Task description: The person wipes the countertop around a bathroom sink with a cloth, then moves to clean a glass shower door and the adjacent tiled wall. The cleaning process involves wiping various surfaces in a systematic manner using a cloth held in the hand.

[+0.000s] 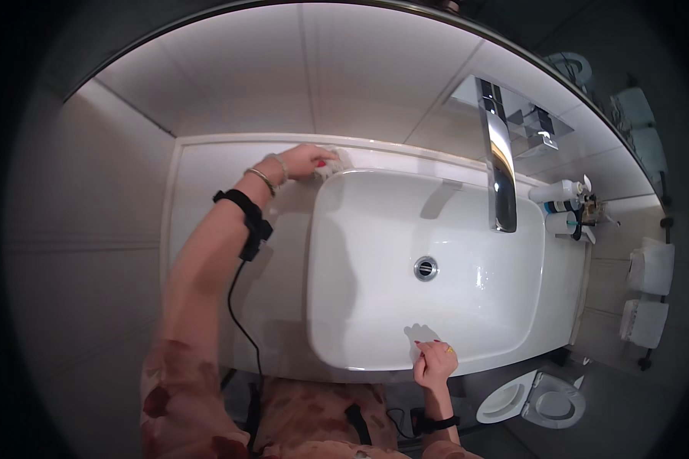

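Observation:
My left hand (308,161) reaches to the back left corner of the white basin. Its fingers are closed on a crumpled, pale cloth (331,164), pressed to the counter beside the basin's rim; the fingers hide part of it. Over the front rim of the basin (344,359) is my right hand (435,363), its fingers loosely curled together with nothing visible in them. Its shadow falls on the basin wall just ahead. Inside the basin sits a round metal drain (426,268).
A chrome tap (502,176) juts from the wall over the basin. Bottles (555,191) and a white cup (560,222) stand to the right on the counter (264,291). White towels (651,268) hang at far right. A toilet (532,398) is below right. A black cable (241,329) trails from my left wrist strap.

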A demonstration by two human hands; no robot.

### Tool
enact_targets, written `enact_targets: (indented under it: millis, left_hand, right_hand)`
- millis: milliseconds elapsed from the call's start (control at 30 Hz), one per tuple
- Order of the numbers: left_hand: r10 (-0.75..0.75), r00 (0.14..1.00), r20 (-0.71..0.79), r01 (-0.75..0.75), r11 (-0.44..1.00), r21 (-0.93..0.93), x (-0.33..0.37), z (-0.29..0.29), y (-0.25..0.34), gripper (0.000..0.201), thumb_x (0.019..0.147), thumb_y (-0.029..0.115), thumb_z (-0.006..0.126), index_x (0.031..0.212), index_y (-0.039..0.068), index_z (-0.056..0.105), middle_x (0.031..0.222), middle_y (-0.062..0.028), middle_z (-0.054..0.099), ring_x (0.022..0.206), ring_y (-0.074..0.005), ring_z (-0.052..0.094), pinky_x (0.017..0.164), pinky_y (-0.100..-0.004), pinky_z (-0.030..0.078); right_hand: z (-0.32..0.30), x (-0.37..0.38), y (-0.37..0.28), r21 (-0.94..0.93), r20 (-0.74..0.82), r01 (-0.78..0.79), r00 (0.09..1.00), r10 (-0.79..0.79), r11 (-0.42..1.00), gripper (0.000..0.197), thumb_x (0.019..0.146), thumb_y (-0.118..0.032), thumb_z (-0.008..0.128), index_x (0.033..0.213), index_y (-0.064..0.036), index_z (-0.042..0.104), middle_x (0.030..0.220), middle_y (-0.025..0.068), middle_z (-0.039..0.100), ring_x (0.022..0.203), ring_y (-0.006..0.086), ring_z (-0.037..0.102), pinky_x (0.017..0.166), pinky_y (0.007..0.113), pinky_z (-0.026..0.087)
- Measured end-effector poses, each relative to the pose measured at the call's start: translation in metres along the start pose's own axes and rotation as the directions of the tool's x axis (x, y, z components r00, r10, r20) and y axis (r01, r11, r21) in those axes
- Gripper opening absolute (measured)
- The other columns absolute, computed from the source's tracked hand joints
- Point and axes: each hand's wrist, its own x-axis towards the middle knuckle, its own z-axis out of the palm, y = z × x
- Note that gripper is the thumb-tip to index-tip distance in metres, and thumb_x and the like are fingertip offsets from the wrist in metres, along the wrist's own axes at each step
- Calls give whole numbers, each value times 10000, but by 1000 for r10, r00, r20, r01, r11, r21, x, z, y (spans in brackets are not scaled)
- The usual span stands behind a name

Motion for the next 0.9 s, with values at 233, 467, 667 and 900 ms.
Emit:
enact_targets:
  millis: [233, 467, 667, 900]
  left_hand:
    - [112, 975, 190, -102, 993, -61, 81, -37, 115, 380, 878, 58, 446, 1255, 65, 498, 1143, -136, 586, 986, -255, 555, 896, -325, 420]
    - [325, 809, 490, -427, 897, 111, 179, 27, 146, 388, 892, 110, 533, 1276, 160, 507, 1256, -69, 535, 1087, -202, 541, 901, -293, 446]
    - [617, 749, 241, -604, 786, -133, 214, 69, 202, 428, 851, -24, 491, 1266, 82, 482, 1233, -162, 524, 1111, -293, 530, 913, -351, 448]
    - [584, 634, 507, -698, 714, 51, 247, 107, 210, 490, 843, 135, 565, 1310, 102, 422, 1436, -148, 278, 1304, -321, 315, 1030, -371, 338]
  right_hand:
    - [5, 6, 5, -1, -121, 60, 991, -59, 998, 228, 601, -79, 495, 771, -106, 644, 643, 15, 583, 526, 202, 529, 560, 333, 500]
    - [-9, 4, -4, 22, 11, -25, 1000, 25, 999, 192, 711, -176, 529, 833, -149, 675, 703, -52, 598, 608, 104, 556, 667, 271, 502]
    - [-12, 6, -4, 65, 13, -55, 998, 54, 996, 185, 716, -184, 541, 842, -161, 674, 735, -65, 590, 634, 67, 559, 692, 248, 495]
    - [-21, 6, -3, 70, 124, 13, 992, -21, 997, 184, 740, -205, 565, 888, -149, 658, 755, -75, 570, 655, 61, 539, 706, 232, 485]
